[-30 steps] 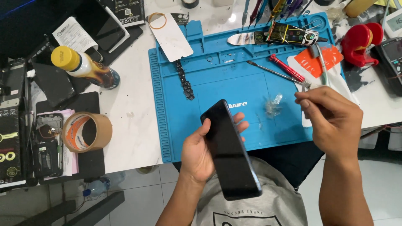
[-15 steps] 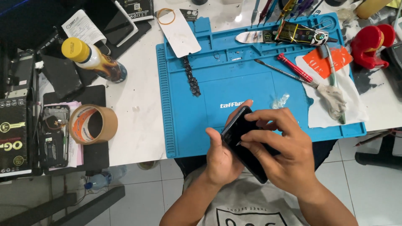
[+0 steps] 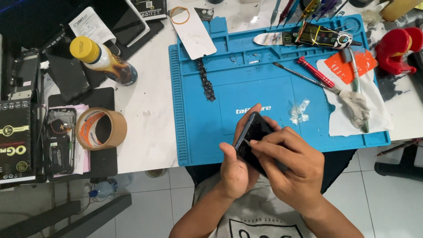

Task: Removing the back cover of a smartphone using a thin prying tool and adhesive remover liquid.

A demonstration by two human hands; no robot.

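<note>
The black phone [image 3: 254, 134] sits tilted in both hands at the near edge of the blue work mat [image 3: 264, 92], partly over the person's lap. The left hand [image 3: 235, 169] cups it from below, fingers curled up around its far side and thumb laid on the near edge. The right hand [image 3: 288, 165] covers the lower half, its fingertips [image 3: 252, 143] pinched against the glass. Half a second ago the grip looked much the same; a second ago the right hand was away over the mat and the left alone held the phone upright. On the mat lie a red screwdriver [image 3: 315, 72], a brush [image 3: 308, 78], a crumpled bit of clear plastic [image 3: 299, 111] and a dark chain of small parts [image 3: 205, 80]. Left of it, on the white table [image 3: 145, 114], stand a roll of brown tape [image 3: 100, 128] and a yellow-capped bottle [image 3: 103, 61]. Pale floor tiles show below.
</note>
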